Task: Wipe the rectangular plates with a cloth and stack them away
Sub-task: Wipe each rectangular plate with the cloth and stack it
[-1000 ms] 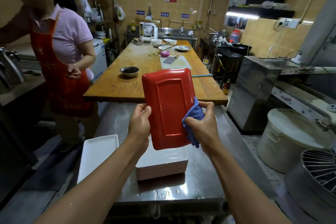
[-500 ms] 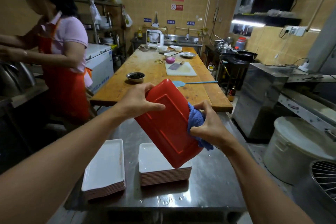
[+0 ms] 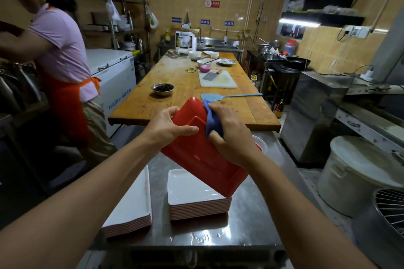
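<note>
Red rectangular plate (image 3: 203, 155): centre of frame, tilted, underside toward the camera, held above the steel table (image 3: 247, 220). Left hand (image 3: 168, 129): grips the plate's upper left edge, thumb across the back. Right hand (image 3: 231, 135): fingers curled round a blue cloth (image 3: 212, 120), pressing it on the plate's upper right part. Stack of white-faced plates (image 3: 194, 194): lower centre, directly under the red plate's low corner. Second stack (image 3: 131, 207): just left of it. Wooden table (image 3: 185, 91): behind. Person in red apron (image 3: 63, 94): upper left.
</note>
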